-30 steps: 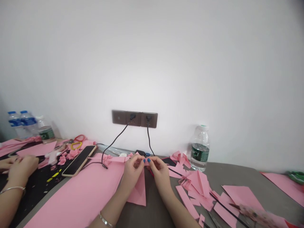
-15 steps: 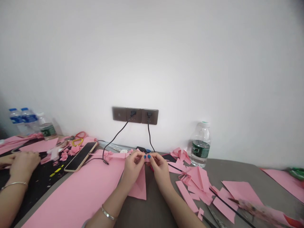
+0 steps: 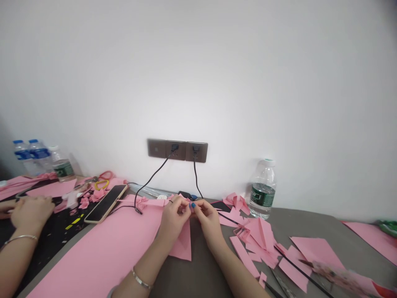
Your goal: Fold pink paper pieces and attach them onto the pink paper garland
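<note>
Both my hands meet over the middle of the table, fingertips nearly touching. My left hand [image 3: 175,217] is closed in a pinch, and my right hand [image 3: 207,217] pinches from the other side with its blue thumbnail on top. Between them sits a small piece of pink paper [image 3: 191,210], mostly hidden by the fingers. Beneath my left hand lies a pink paper sheet [image 3: 183,245] with a pointed corner. A large pink sheet [image 3: 105,252] spreads to the left under my forearm.
Pink paper scraps [image 3: 260,238] and a black cable are on the right, near a hot glue gun [image 3: 338,275]. A water bottle [image 3: 262,190] stands by the wall. At left are a phone [image 3: 107,203], scissors [image 3: 102,182] and another person's hands [image 3: 32,213].
My fingertips have shifted slightly against each other over the small paper, the left thumb turning inward. The other person's hands at left have moved a little.
</note>
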`<state>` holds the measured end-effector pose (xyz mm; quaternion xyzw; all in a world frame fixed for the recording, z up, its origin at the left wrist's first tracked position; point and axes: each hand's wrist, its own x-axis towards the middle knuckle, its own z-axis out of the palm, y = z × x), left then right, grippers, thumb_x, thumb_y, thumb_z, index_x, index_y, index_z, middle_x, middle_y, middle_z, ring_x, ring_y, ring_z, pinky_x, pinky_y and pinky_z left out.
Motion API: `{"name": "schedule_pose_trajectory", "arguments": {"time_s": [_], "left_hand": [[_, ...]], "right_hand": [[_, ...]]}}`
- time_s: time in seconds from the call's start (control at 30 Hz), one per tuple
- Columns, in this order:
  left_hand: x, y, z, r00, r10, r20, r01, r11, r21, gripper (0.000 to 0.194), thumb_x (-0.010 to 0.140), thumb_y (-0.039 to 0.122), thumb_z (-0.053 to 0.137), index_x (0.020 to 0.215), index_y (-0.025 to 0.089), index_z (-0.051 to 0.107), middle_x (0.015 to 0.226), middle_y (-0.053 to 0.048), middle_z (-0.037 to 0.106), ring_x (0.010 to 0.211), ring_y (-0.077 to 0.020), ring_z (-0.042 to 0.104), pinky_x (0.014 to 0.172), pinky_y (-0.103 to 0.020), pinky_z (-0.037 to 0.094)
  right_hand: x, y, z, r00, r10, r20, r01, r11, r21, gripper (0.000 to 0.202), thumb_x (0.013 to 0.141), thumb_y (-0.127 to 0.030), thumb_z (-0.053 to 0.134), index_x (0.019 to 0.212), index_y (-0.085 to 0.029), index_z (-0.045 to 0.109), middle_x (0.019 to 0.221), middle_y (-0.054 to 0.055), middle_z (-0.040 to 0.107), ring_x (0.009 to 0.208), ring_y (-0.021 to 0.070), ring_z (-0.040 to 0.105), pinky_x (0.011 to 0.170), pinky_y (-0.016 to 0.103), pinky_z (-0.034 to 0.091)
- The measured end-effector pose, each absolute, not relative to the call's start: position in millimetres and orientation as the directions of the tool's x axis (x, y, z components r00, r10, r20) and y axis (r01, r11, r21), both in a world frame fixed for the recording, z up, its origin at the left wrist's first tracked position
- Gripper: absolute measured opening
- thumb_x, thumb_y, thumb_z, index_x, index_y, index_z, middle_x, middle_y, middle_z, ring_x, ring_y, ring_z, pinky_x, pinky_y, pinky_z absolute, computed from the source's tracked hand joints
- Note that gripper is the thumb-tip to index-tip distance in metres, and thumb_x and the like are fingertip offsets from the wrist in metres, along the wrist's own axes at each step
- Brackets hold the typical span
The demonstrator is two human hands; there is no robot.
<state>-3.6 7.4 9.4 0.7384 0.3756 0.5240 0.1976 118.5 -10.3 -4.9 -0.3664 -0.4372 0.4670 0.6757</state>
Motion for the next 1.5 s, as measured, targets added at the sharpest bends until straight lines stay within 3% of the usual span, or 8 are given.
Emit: {"name": "schedule_pose_trajectory", "arguments": {"time_s": [0.1,0.27,0.43,0.53,0.67,0.83,1.17,1.5], "left_hand": [[-3.8,3.5,14.1,0.245,0.738,0.629,0.380,-0.670,0.638,0.015,0.087,0.019,0.051,0.081,0.022,0.065,0.083,-0.004,0.064,0.081,-0.0190,0.061,0.072,-0.030,0.050],[-2.3,4.1,13.1,0.270,0.782,0.562,0.198,-0.617,0.762,0.025,0.089,0.021,0.048,0.099,0.023,0.071,0.103,-0.009,0.069,0.099,-0.0228,0.063,0.083,-0.035,0.052],[-0.1,14.2,7.9,0.228,0.894,0.385,-0.084,-0.376,0.923,0.016,0.082,0.030,0.061,0.085,0.019,0.072,0.092,-0.008,0.073,0.092,-0.0222,0.067,0.084,-0.036,0.053],[1.0,17.6,4.7,0.185,0.936,0.298,-0.205,-0.260,0.944,0.016,0.074,0.032,0.071,0.081,0.018,0.070,0.083,-0.005,0.073,0.084,-0.0204,0.068,0.076,-0.032,0.055],[2.5,18.3,-0.5,0.172,0.965,0.198,-0.304,-0.139,0.942,0.027,0.071,0.034,0.075,0.091,0.017,0.070,0.089,-0.007,0.073,0.085,-0.0207,0.069,0.074,-0.032,0.056],[2.2,18.1,-1.0,0.240,0.942,0.233,-0.290,-0.159,0.944,0.023,0.076,0.036,0.071,0.088,0.017,0.071,0.089,-0.006,0.072,0.084,-0.0197,0.068,0.077,-0.032,0.055],[0.3,15.3,6.0,0.166,0.925,0.343,-0.152,-0.320,0.935,0.017,0.076,0.033,0.069,0.082,0.017,0.072,0.085,-0.006,0.073,0.081,-0.0203,0.068,0.076,-0.033,0.056],[2.7,13.0,6.3,0.181,0.933,0.310,-0.182,-0.278,0.943,0.019,0.073,0.035,0.072,0.081,0.017,0.074,0.081,-0.007,0.075,0.078,-0.0218,0.070,0.076,-0.036,0.058]], "right_hand": [[120.6,-8.7,-9.1,0.211,0.953,0.218,-0.352,0.282,-0.893,0.029,0.070,-0.045,0.076,0.071,-0.018,0.066,0.070,0.001,0.066,0.066,0.0171,0.063,0.064,0.030,0.055],[124.5,-6.5,-11.5,0.267,0.946,0.186,-0.415,0.287,-0.863,0.029,0.071,-0.045,0.075,0.076,-0.018,0.066,0.074,0.002,0.068,0.067,0.0177,0.066,0.068,0.033,0.057],[121.6,-7.7,-8.7,0.241,0.948,0.208,-0.408,0.294,-0.865,0.029,0.071,-0.044,0.076,0.078,-0.018,0.067,0.078,0.003,0.068,0.069,0.0176,0.067,0.070,0.034,0.058],[119.8,-9.6,-6.5,0.231,0.946,0.229,-0.383,0.305,-0.872,0.027,0.074,-0.043,0.075,0.079,-0.018,0.067,0.079,0.003,0.067,0.072,0.0184,0.067,0.072,0.035,0.059],[119.6,-11.9,-3.0,0.230,0.940,0.250,-0.356,0.321,-0.878,0.024,0.075,-0.041,0.074,0.080,-0.018,0.068,0.081,0.003,0.066,0.076,0.0180,0.066,0.073,0.034,0.058],[119.3,-12.2,-1.9,0.234,0.942,0.240,-0.359,0.313,-0.879,0.024,0.074,-0.041,0.075,0.079,-0.019,0.068,0.082,0.003,0.067,0.076,0.0178,0.066,0.074,0.034,0.058],[119.8,-9.7,-7.0,0.199,0.954,0.226,-0.370,0.286,-0.884,0.028,0.075,-0.045,0.072,0.083,-0.019,0.067,0.082,0.004,0.069,0.073,0.0179,0.067,0.072,0.033,0.057],[124.9,-9.2,-2.8,0.225,0.943,0.245,-0.305,0.307,-0.902,0.025,0.071,-0.042,0.075,0.072,-0.019,0.068,0.070,0.002,0.067,0.067,0.0158,0.061,0.065,0.028,0.050]]}}
